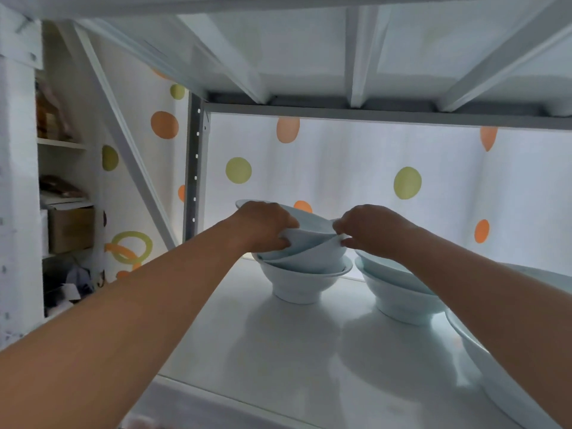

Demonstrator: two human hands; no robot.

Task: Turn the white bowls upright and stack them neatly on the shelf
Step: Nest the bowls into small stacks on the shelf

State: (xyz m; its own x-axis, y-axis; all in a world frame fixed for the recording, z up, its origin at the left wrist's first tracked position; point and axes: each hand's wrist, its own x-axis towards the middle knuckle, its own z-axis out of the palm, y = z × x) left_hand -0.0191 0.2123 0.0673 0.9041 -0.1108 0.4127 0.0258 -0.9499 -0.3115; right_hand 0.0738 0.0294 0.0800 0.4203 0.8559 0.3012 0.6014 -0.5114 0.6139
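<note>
A stack of white bowls [301,280] stands upright at the back middle of the white shelf [278,360]. On top of it, tilted bowls [312,243] lean at an angle. My left hand [263,226] grips their left rim. My right hand [371,230] pinches the right rim. A second stack of upright bowls [399,292] stands to the right, partly hidden by my right forearm. Another large white bowl [495,376] lies at the right edge of the view.
The underside of the shelf above [340,57] hangs low over the bowls. A white curtain with coloured dots [371,168] closes the back. A grey metal post [195,168] stands at the back left; a cluttered shelf unit [65,212] is further left.
</note>
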